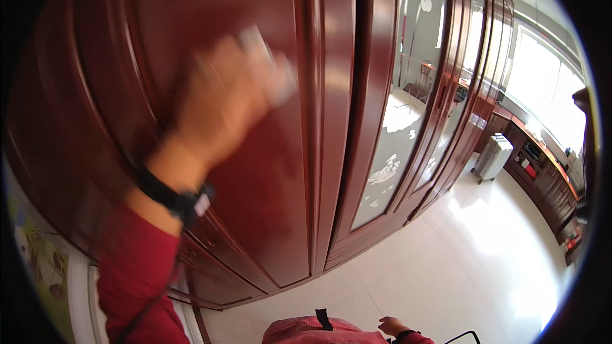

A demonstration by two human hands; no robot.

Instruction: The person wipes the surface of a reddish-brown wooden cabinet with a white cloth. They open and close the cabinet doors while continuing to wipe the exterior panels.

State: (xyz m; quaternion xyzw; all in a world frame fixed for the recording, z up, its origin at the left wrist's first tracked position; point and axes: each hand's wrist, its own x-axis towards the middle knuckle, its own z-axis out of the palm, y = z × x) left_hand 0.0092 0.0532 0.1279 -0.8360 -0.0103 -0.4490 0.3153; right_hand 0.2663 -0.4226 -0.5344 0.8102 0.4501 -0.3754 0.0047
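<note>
My left hand [224, 91], blurred, is raised against the glossy dark red wooden wardrobe door [258, 186]. A whitish, cloth-like piece [279, 79] is held at its fingers; blur hides its exact kind. A black band with a small device [184, 203] circles that wrist below a red sleeve. Low in the picture, my right hand [392, 326] hangs beside my red clothing [330, 329], away from the wardrobe. It wears a black wristband, its fingers look partly curled, and nothing is visible in it.
Mirrored door panels [411, 105] with white floral designs continue to the right. A pale tiled floor [382, 267] runs below. Farther off stand a light suitcase [495, 157] and a low dark wooden cabinet [540, 172] beneath a bright window [540, 67]. A patterned surface [43, 258] shows at lower left.
</note>
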